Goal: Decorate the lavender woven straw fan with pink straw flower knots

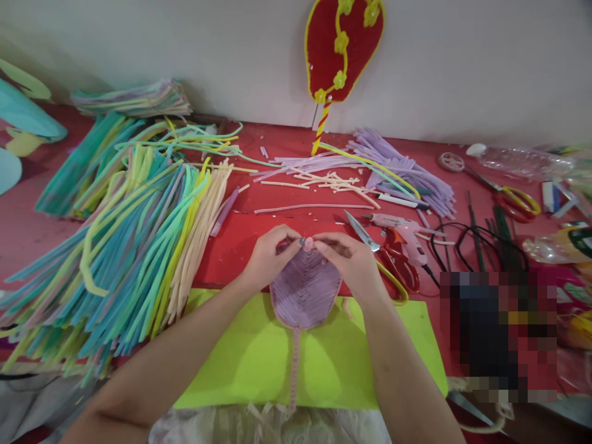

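A purple fan-shaped piece point(303, 290) made of pipe cleaners, with a pink twisted handle point(295, 364), lies over a lime-green sheet point(324, 357) on the red table. My left hand point(268, 256) and my right hand point(354, 259) both pinch its far tip, fingers closed and pressed together there. My forearms reach in from the bottom of the view.
A big heap of pastel pipe cleaners point(115, 240) fills the left. Lilac pipe cleaners point(407, 172) and cut cream pieces point(333, 180) lie behind. A pink glue gun point(407, 234), red scissors point(388, 253) and yellow scissors point(513, 197) lie right. A red fan point(342, 49) leans on the wall.
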{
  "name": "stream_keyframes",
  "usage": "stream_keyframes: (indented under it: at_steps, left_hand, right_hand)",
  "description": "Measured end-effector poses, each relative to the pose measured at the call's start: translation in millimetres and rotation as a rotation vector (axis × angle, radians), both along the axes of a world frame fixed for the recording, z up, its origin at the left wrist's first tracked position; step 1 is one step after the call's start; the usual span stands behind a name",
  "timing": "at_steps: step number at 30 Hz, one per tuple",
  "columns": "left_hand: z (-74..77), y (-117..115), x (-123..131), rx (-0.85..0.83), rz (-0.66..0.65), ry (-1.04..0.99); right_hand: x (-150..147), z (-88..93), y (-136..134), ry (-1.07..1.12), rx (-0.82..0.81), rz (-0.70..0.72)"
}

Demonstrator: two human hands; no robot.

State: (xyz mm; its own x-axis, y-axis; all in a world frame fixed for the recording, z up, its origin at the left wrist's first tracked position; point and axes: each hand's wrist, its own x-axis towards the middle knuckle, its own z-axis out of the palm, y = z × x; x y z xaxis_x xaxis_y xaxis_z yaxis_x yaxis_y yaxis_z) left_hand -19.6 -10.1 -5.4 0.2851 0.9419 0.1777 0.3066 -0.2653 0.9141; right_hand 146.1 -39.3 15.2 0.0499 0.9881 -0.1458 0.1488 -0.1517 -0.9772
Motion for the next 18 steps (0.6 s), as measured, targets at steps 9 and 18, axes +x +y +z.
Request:
stream_keyframes:
  at_steps: [9,18]
  left_hand:
    - [1.2,-4,1,-0.013,-0.012,-0.050]
    - [0.5,-2,2,-0.001,-0.018,-0.079]
  right_hand:
    - [-12,-1.2,-8,-0.348,0.485,-0.167]
    - [-10,-1.9,-9,-0.384,0.487,-0.050]
